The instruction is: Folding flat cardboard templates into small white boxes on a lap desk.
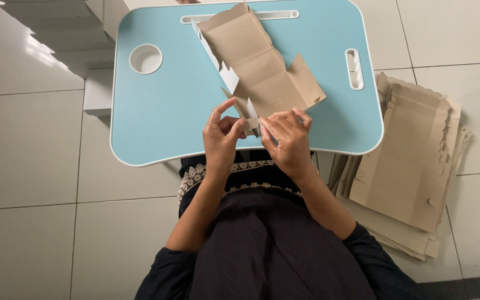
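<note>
A flat brown cardboard box blank (256, 66) lies on the light blue lap table (162, 116), stretching from its far edge toward me. My left hand (222, 136) and my right hand (287, 139) pinch the near end of the blank, where small flaps are bent upward between my fingers. The white inner side of the card shows along its left edge. Both hands hover just over the table's near rim, above my dark clothing.
A pile of several flat cardboard blanks (412, 161) lies on the tiled floor to the right of the table. White folded boxes (62, 33) are stacked on the floor at the far left. The table has a round cup recess (145, 59) and a slot handle (354, 69).
</note>
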